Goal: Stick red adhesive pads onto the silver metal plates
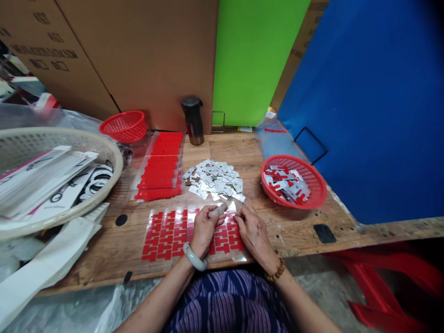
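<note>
A small silver metal plate (219, 210) is pinched between the thumb and fingers of my left hand (204, 230). My right hand (255, 230) has its fingers drawn together over the right end of a clear sheet of red T-shaped stickers (166, 234); what lies between the fingertips is hidden. That sheet lies flat under both hands, near the table's front edge. Just beyond them is a loose pile of silver metal plates (215, 178). To the right, a red plastic basket (321, 187) holds plates with red pieces on them.
Stacked red sticker sheets (160, 169) lie left of the pile. A dark bottle (194, 122) and a small red basket (125, 127) stand at the back. A large white basket (116, 178) with printed cards fills the left. Blue board (374, 115) borders the right side.
</note>
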### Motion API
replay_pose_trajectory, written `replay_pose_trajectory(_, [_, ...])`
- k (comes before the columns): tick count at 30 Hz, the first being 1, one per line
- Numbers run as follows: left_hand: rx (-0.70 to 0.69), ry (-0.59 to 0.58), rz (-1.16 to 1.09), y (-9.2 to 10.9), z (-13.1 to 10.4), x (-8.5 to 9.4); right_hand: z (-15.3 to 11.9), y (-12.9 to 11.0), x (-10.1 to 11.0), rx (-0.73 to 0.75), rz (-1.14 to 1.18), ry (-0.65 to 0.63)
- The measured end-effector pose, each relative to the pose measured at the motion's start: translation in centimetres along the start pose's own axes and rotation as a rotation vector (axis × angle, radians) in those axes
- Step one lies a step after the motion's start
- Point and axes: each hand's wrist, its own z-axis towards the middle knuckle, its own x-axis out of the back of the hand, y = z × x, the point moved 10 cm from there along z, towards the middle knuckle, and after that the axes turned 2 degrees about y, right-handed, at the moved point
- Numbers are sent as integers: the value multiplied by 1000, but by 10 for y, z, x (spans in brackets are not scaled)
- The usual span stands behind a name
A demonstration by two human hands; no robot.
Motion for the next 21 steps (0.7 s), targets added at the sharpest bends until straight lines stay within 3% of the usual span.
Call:
replay_pose_trajectory(16, [1, 12, -14, -4, 0, 2, -16, -12, 2, 126, 279, -70])
replay_pose_trajectory(21, [37, 9, -39, -1, -2, 0, -14, 2, 7, 46, 426, -64])
